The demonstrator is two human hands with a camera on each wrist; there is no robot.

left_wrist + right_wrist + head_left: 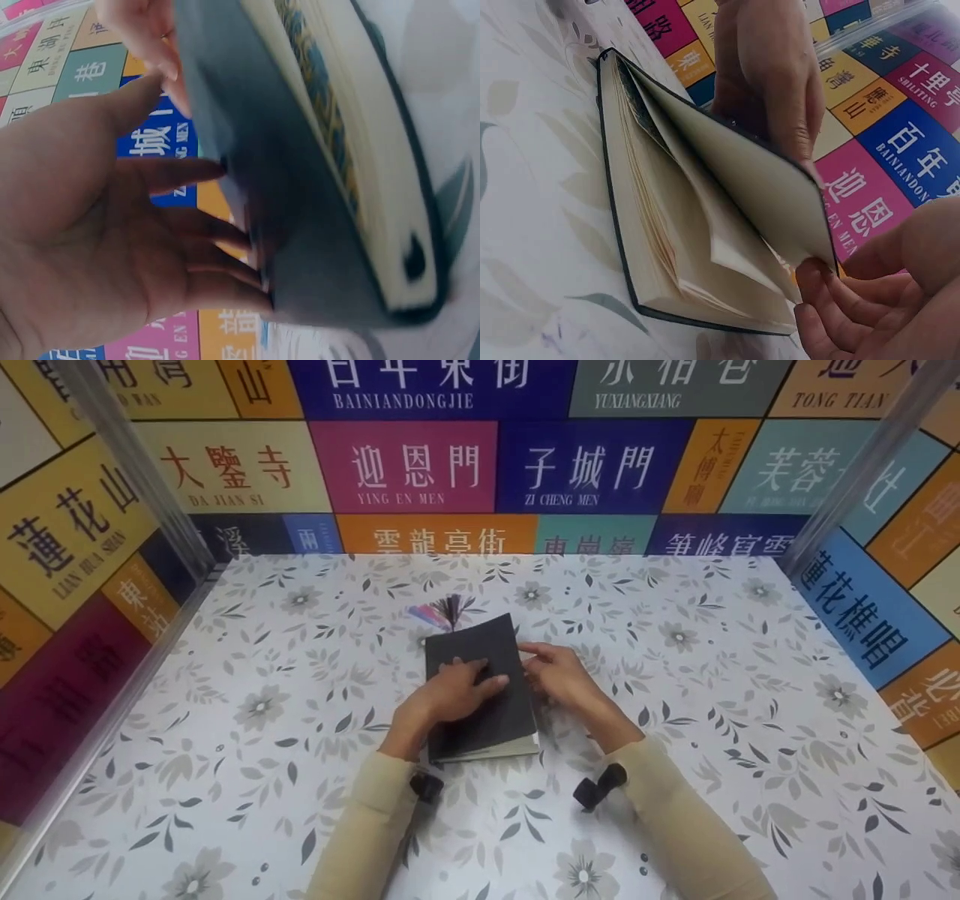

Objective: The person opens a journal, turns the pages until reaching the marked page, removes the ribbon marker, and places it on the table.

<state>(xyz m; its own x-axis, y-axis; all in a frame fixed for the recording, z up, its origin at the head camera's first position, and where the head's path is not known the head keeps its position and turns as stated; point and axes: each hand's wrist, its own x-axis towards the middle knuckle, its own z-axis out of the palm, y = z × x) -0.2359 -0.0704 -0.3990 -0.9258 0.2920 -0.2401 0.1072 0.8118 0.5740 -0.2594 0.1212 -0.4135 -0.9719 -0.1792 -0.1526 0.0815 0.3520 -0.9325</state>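
Observation:
A black-covered notebook (480, 712) lies on the table, its front cover partly raised. Cream pages (697, 217) show under that cover in the right wrist view, with some leaves standing apart. My left hand (454, 694) rests on the cover, its fingers reaching across the black surface. In the left wrist view, the fingertips (255, 281) touch the cover. At the notebook's right edge is my right hand (559, 679), its fingers curled at the free edge of the cover and pinching it. A fan of coloured strips (442, 613) pokes out beyond the notebook's top.
The table (262, 795) has a white cloth with grey flowers and leaves. Behind it and at both sides stand panels of coloured signs (409, 465) with Chinese lettering. Clear upright edging (847, 472) runs at the corners. Black wrist cameras (600, 787) sit at the cuffs.

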